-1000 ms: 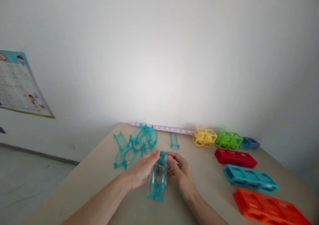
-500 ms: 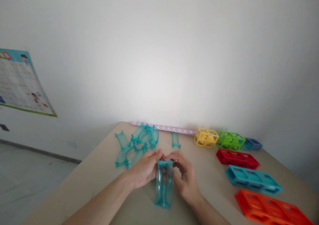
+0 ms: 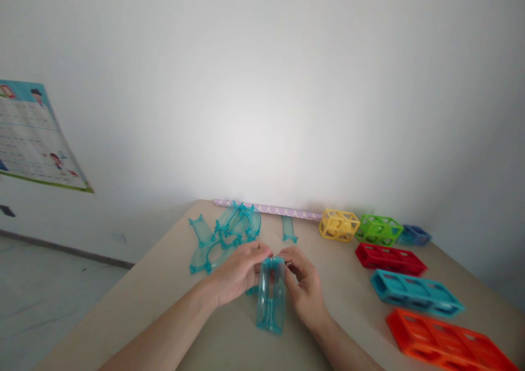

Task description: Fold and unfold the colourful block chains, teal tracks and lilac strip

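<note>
Both of my hands grip a clear teal plastic track piece [image 3: 271,297] just above the beige table [image 3: 172,283], near its middle. My left hand [image 3: 235,272] curls its fingers round the piece's far left end. On the other side, my right hand [image 3: 304,284] pinches the far right end. The piece points its near end toward me and stands on edge.
A heap of more clear teal track pieces [image 3: 225,235] lies behind my left hand, with a single short one [image 3: 289,229] apart. At the right lie yellow [image 3: 338,224], green [image 3: 378,229], blue [image 3: 414,234], red [image 3: 388,258], teal [image 3: 415,292] and orange [image 3: 445,342] open-frame blocks. A purple strip [image 3: 270,210] runs along the wall.
The held piece has been turned from lying tilted to standing more on edge, and both hands have shifted slightly with it.
</note>
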Demonstrator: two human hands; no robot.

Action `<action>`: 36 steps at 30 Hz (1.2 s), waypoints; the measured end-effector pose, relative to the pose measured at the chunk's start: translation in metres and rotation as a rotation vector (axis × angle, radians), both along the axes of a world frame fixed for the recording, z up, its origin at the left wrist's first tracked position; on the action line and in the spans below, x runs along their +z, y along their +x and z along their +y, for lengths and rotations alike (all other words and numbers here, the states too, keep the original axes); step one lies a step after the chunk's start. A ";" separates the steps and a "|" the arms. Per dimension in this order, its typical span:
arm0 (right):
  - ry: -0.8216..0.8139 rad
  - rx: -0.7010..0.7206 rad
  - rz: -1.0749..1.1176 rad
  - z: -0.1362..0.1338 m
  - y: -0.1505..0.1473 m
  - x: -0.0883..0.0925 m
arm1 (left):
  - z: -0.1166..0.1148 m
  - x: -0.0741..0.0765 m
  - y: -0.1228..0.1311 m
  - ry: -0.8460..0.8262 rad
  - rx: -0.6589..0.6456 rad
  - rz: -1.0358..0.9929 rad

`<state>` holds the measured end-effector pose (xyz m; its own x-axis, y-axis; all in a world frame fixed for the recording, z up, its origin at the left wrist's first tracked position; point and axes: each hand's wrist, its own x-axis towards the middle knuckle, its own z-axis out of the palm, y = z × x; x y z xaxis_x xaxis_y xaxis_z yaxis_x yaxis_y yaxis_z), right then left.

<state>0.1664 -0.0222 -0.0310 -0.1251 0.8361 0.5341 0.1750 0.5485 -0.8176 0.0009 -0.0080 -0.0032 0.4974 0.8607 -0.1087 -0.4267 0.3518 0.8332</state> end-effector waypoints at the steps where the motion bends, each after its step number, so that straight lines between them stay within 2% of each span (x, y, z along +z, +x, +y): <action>1: -0.007 -0.001 0.021 -0.001 0.001 0.000 | -0.001 0.001 0.000 0.042 -0.001 0.010; 4: -0.024 0.027 0.063 -0.002 0.002 0.001 | -0.002 0.002 0.001 0.127 0.037 0.049; 11: -0.187 0.047 0.050 0.000 -0.005 -0.011 | 0.003 -0.011 0.007 0.219 0.291 0.212; 15: -0.238 0.086 0.132 0.002 -0.008 -0.015 | 0.005 -0.017 0.008 0.221 0.331 0.219; 21: -0.361 0.148 0.215 0.003 -0.009 -0.013 | 0.004 -0.013 0.008 0.139 0.315 0.094; 26: -0.292 0.089 0.222 0.004 -0.005 -0.012 | 0.012 -0.008 0.001 0.041 0.449 -0.066; 29: -0.284 0.179 0.220 0.004 -0.004 -0.012 | 0.019 -0.005 -0.007 0.025 0.547 -0.149; 32: -0.249 0.247 0.205 0.003 -0.007 -0.013 | 0.022 -0.002 -0.012 0.017 0.582 -0.215; 34: -0.160 0.181 0.135 0.001 -0.009 -0.012 | 0.021 0.000 -0.012 0.021 0.589 -0.241; 36: -0.032 0.031 0.034 0.000 -0.009 -0.011 | 0.018 0.002 -0.009 0.053 0.565 -0.261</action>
<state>0.1570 -0.0224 -0.0419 -0.1332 0.8490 0.5114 0.1298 0.5265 -0.8402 -0.0086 0.0104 -0.0010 -0.0314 0.9995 0.0053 -0.7269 -0.0265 0.6862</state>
